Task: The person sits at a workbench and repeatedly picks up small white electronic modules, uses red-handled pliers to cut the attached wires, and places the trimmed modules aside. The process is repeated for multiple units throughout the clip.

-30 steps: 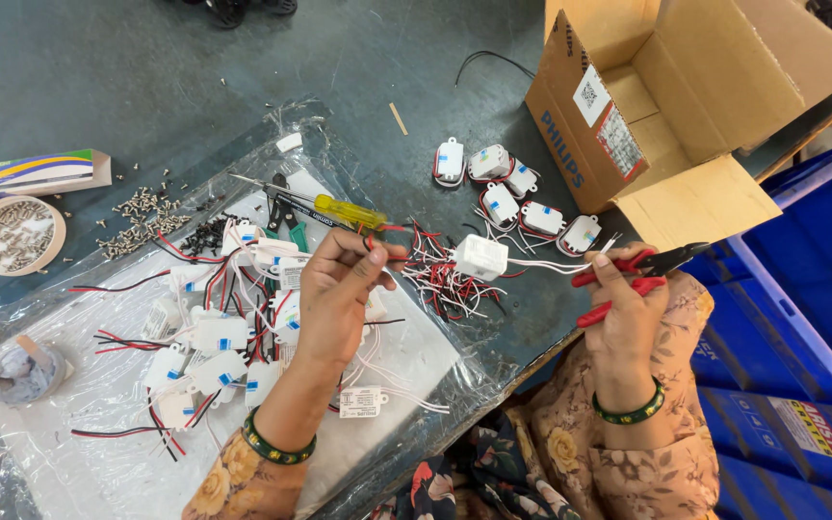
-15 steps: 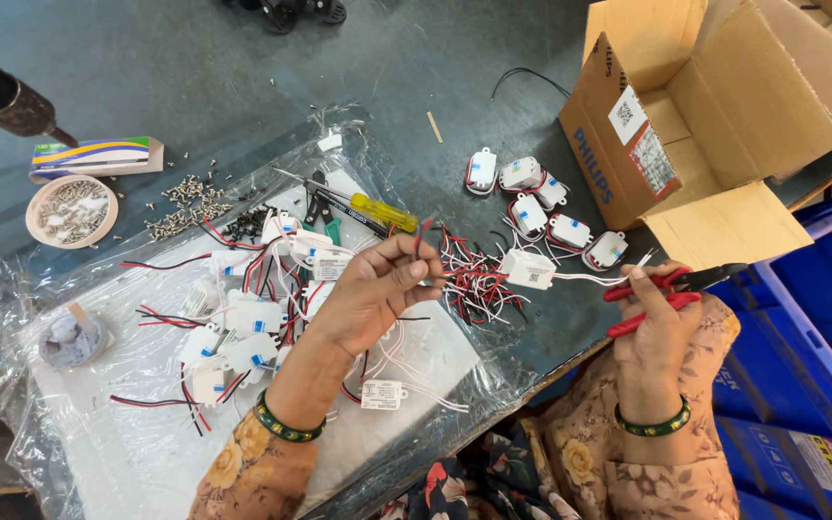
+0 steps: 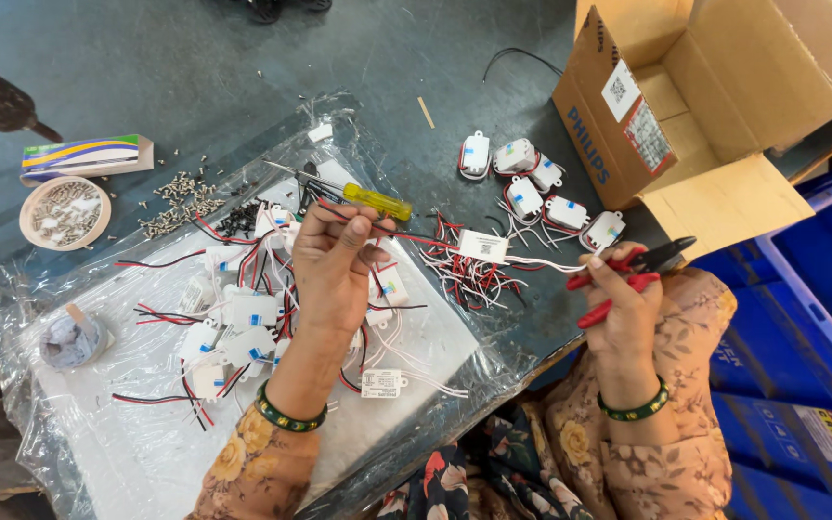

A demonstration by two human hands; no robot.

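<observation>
My left hand point(image 3: 334, 265) pinches the red and black wires of a small white module point(image 3: 483, 247) that hangs stretched over the table. Its white wires run on to my right hand point(image 3: 618, 303), which grips red-handled pliers point(image 3: 628, 270) with the dark jaws at the wire ends. Below the module lies a heap of cut red, black and white wire pieces point(image 3: 469, 279). Under my left arm, several white modules with red and black leads point(image 3: 243, 323) lie on a plastic-wrapped white board point(image 3: 127, 424).
A yellow-handled screwdriver point(image 3: 373, 200) lies by my left hand. Several finished white modules point(image 3: 532, 188) sit before an open cardboard box point(image 3: 715, 106). Loose screws point(image 3: 180, 197), a round dish of screws point(image 3: 65, 212), a small striped box point(image 3: 84, 154) and blue crates point(image 3: 811, 318) surround the work.
My left hand has risen from the board and now pulls the module's wires taut. The right hand with the pliers stays at the wire ends. The view has shifted.
</observation>
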